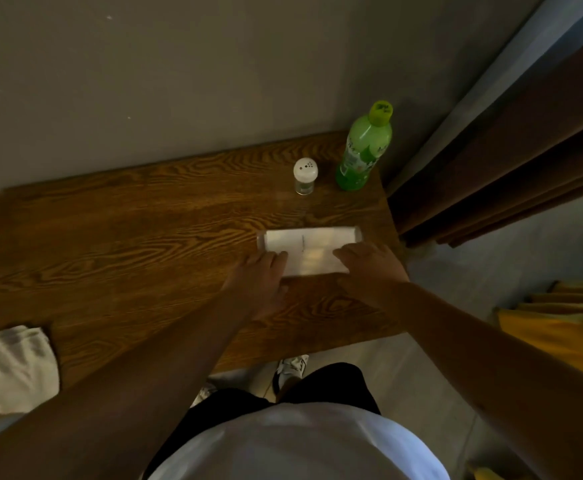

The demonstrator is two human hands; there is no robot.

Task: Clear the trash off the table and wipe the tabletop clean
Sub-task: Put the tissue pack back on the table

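Observation:
A white tissue pack (309,245) in clear wrapping lies on the right part of the wooden table (127,244). My left hand (258,285) rests against the pack's near left corner, fingers on its edge. My right hand (369,268) touches its near right corner from the other side. Whether either hand truly grips the pack is unclear. A green drink bottle (364,150) stands upright at the table's far right corner. A small clear shaker (305,176) with a white perforated lid stands just left of it.
A white cloth (9,368) lies over the table's near left corner. A grey wall backs the table. Brown curtains (511,161) hang to the right, and yellow fabric (560,330) lies on the floor below them. My shoes (290,370) are at the table's near edge.

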